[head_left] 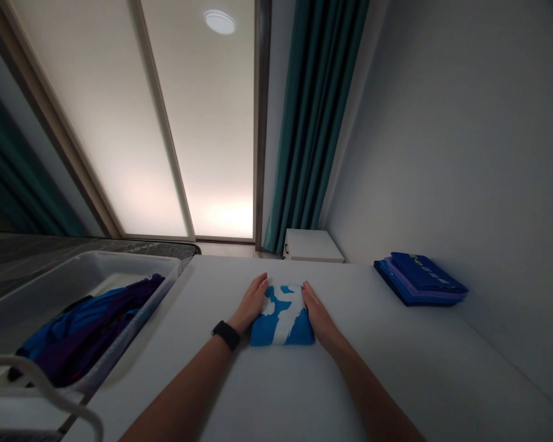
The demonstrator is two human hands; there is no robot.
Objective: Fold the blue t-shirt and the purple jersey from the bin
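Pressing the open left hand [252, 301] and right hand [319, 316], fingers flat together, against opposite sides of a folded blue-and-white cloth [282, 319] on the white bench [396, 356], well apart from a folded blue stack [419, 280].

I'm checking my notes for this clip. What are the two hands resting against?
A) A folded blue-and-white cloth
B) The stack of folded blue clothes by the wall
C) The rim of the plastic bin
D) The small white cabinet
A. The left hand and right hand lie against opposite sides of the folded blue-and-white cloth on the white surface.
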